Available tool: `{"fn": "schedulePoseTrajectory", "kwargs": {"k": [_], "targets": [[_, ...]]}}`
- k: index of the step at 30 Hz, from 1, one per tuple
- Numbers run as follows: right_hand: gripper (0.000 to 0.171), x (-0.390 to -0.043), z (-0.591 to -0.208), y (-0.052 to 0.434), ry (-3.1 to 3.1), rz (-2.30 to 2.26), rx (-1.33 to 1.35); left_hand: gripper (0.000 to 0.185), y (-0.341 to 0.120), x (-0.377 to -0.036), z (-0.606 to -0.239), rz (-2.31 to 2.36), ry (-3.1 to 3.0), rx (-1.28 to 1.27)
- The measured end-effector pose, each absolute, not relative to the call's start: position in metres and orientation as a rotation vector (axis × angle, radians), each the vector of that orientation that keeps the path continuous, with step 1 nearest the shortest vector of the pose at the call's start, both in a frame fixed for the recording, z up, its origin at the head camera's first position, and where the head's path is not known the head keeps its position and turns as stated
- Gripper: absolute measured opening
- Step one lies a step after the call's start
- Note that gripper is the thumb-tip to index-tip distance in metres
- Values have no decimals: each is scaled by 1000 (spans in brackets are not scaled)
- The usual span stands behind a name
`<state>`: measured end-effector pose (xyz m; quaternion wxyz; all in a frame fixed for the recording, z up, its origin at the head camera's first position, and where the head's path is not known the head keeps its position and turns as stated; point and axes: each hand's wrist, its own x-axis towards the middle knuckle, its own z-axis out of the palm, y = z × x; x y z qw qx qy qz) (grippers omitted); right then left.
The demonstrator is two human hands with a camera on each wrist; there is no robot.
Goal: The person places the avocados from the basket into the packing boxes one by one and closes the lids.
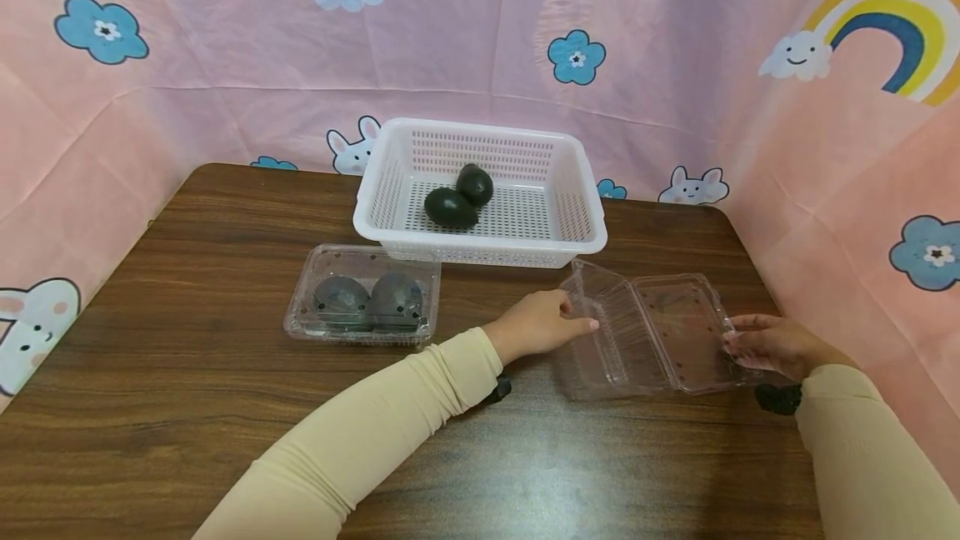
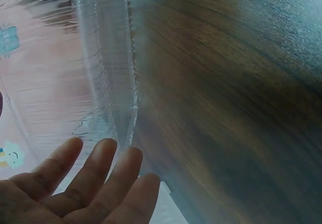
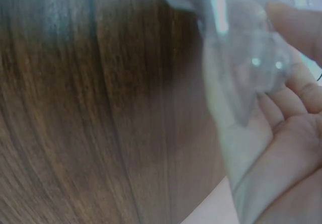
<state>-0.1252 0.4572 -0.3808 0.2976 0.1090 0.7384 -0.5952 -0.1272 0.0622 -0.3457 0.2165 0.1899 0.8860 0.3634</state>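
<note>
A clear plastic clamshell container [image 1: 622, 340] stands unfolded at the right of the table, tilted, with nothing inside. My right hand [image 1: 776, 347] pinches its right-hand edge between thumb and fingers; in the right wrist view the clear plastic [image 3: 236, 58] lies across the fingers. Beside the opposite edge is my left hand [image 1: 542, 323]. Its fingers [image 2: 95, 168] are spread and loosely extended next to the plastic rim [image 2: 118, 68], gripping nothing; whether they touch it I cannot tell. A closed clamshell [image 1: 360, 265] to the left holds two dark avocados [image 1: 396, 298].
At the back of the table [image 1: 187, 407] stands a white perforated basket [image 1: 480, 248] with two dark green avocados [image 1: 451, 208] in it. The closed clamshell sits against its front left corner. A patterned pink cloth [image 1: 465, 40] hangs behind and along both sides.
</note>
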Motion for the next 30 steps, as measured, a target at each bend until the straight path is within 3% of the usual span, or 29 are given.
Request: {"fn": "schedulePoseTrajectory", "kwargs": {"k": [10, 17, 30], "targets": [[25, -120, -384, 449, 2048, -1539, 249, 44, 55, -128, -349, 1051, 2463, 516], [21, -117, -388, 443, 2032, -1585, 206, 34, 46, -129, -355, 1063, 2454, 517], [19, -116, -384, 429, 1989, -1662, 149, 35, 33, -131, -362, 1079, 2447, 446]]}}
